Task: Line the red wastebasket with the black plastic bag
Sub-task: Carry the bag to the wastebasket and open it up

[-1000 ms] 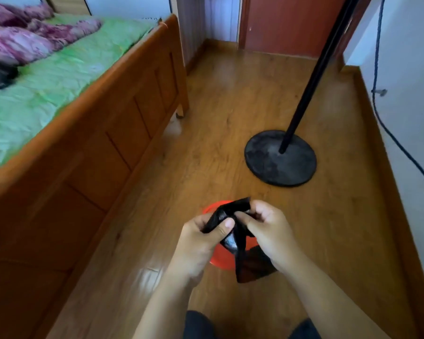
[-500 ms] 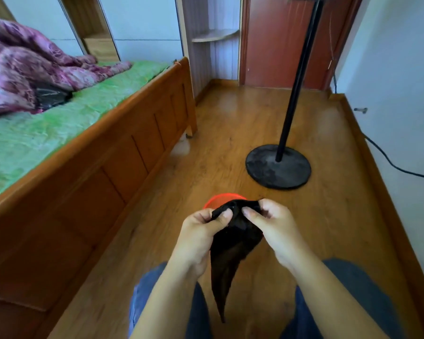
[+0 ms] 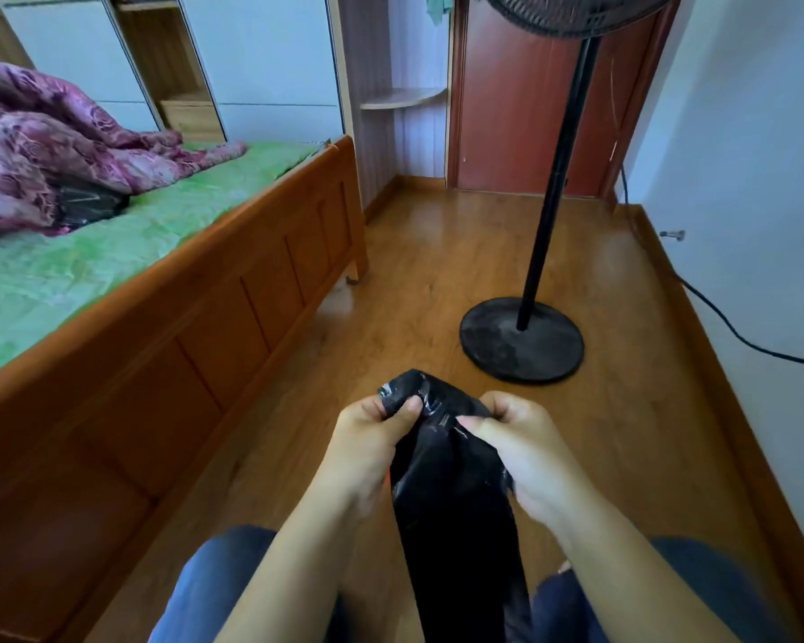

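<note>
- Quilt (image 3: 43, 146) in pink-purple floral cloth lies crumpled on the bed's green sheet (image 3: 112, 257), with a black crinkled item (image 3: 84, 201) tucked at its edge.
- The bed frame (image 3: 214, 317) is glossy orange-brown wood with recessed panels.
- The left hand (image 3: 367, 443) has its grip clamped on the bag's bunched top, thumb pressed against curled fingers.
- The black plastic bag (image 3: 451, 494) is thin, shiny, creased film. A crumpled knob stands above the left thumb, and the rest hangs as a narrow strip between the knees in blue jeans.
- The right hand (image 3: 525, 452) pinches the same top edge, its grip also closed on the film, just beside the left.
- The standing fan (image 3: 521, 345) has a round, dull black base and a slim black pole on the polished wooden floor. A black cable (image 3: 743, 341) runs along the white wall.
- Half a second ago the basket's red rim showed above the fingers. Now the bag covers it, and the strip hangs longer.
- The red wastebasket (image 3: 387, 478) is almost wholly hidden behind hands and bag, showing only an orange sliver by the left palm.
- The bag's lower end runs off the bottom edge, and the fan head is cut off at the top.
</note>
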Motion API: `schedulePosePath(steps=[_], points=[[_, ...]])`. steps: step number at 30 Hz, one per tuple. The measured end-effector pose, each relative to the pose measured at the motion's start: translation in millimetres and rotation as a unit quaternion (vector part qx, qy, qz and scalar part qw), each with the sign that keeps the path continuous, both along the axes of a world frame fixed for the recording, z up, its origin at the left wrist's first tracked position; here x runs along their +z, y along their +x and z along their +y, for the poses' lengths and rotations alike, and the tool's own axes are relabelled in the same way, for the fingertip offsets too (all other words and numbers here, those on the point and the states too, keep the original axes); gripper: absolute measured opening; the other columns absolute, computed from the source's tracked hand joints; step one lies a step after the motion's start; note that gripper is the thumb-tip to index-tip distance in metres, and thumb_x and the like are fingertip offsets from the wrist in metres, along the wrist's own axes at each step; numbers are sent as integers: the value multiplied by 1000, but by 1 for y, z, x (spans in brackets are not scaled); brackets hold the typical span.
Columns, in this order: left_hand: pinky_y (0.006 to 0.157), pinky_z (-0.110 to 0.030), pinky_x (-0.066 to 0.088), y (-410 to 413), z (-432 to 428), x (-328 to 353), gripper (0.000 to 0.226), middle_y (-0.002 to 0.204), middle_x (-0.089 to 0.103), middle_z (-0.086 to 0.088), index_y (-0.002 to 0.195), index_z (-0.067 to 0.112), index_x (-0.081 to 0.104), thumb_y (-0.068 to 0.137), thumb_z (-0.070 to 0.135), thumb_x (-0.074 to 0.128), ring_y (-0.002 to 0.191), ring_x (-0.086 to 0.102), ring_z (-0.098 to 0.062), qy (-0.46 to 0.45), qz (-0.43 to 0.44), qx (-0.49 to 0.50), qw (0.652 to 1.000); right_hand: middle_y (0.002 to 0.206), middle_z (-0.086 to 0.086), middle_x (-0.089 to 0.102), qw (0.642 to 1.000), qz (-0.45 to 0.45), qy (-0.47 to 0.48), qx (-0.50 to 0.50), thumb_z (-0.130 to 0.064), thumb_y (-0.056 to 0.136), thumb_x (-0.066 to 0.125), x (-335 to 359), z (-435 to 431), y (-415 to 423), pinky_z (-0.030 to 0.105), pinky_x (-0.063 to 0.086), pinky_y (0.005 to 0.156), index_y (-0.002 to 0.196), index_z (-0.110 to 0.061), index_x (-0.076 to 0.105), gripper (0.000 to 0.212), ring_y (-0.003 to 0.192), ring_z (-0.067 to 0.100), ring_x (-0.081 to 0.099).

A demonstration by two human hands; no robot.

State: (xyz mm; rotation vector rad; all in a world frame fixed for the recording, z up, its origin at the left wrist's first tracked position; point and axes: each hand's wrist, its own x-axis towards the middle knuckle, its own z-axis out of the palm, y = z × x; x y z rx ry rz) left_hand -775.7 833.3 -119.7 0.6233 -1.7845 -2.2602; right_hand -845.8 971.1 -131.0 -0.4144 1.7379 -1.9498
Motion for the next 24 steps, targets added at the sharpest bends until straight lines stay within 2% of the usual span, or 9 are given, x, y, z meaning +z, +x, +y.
schedulePosePath(steps=[3, 5, 9, 12, 14, 16, 18, 21, 24], points=[[57, -26, 55, -40, -20, -17, 10, 78, 74, -15, 81, 2, 72, 80, 3, 62, 68, 69, -24, 38, -6, -12, 999, 71, 7, 73, 999, 22, 27, -23, -14, 83, 64, -15, -16, -39, 28, 55, 60, 72, -11, 70, 12, 67, 19, 69], [58, -27, 55, -68, -32, -29, 21, 82, 73, -18, 85, -1, 71, 67, 10, 70, 71, 70, -27, 47, -16, -2, 999, 79, 8, 74, 996, 49, 62, -27, -12, 85, 62, -26, -26, -69, 31, 56, 67, 79, -11, 71, 11, 76, 20, 70], [58, -28, 55, -110, -47, -53, 40, 77, 71, -18, 79, -4, 67, 51, 23, 77, 67, 67, -26, 48, -65, 24, 996, 72, -7, 74, 993, 62, 100, -22, -9, 84, 62, -44, -43, -113, 16, 52, 56, 78, -19, 71, 14, 69, 7, 69], [64, -33, 54, -125, -50, -72, 41, 76, 69, -19, 69, 2, 57, 48, 30, 78, 66, 64, -27, 59, -101, 42, 992, 73, -3, 74, 994, 34, 102, -16, -11, 80, 66, -62, -48, -119, 14, 50, 53, 79, -17, 70, 7, 68, 7, 69], [57, -29, 53, -126, -50, -77, 34, 69, 70, -14, 59, 6, 57, 49, 33, 77, 62, 66, -24, 52, -113, 21, 992, 74, -6, 75, 997, 15, 80, 3, -11, 79, 68, -68, -47, -114, 11, 48, 53, 80, -20, 70, 9, 69, 5, 69], [55, -24, 53, -125, -49, -77, 31, 76, 73, -16, 72, 2, 69, 58, 29, 74, 67, 70, -24, 53, -93, -23, 994, 76, -10, 75, 998, 16, 58, 3, -12, 79, 67, -70, -44, -113, 9, 47, 53, 82, -22, 70, 10, 70, 3, 69], [63, -26, 55, -123, -50, -75, 37, 91, 72, -21, 91, -2, 69, 64, 23, 72, 80, 70, -29, 64, -74, -63, 993, 78, -7, 75, 999, 8, 51, -6, -14, 81, 65, -69, -42, -116, 11, 48, 54, 81, -20, 70, 8, 71, 5, 69], [77, -30, 54, -119, -48, -70, 36, 104, 69, -21, 104, 1, 65, 74, 18, 73, 97, 65, -34, 87, -52, -146, 984, 78, -5, 75, 999, 7, 54, 1, -12, 84, 61, -68, -42, -120, 12, 49, 56, 78, -19, 71, 14, 73, 7, 69], [67, -23, 54, -120, -45, -68, 28, 93, 73, -15, 96, 1, 69, 71, 13, 69, 85, 69, -27, 78, -45, -128, 988, 82, -9, 75, 999, 9, 38, 13, -8, 86, 58, -67, -40, -120, 11, 49, 59, 77, -24, 72, 23, 78, 5, 69]])
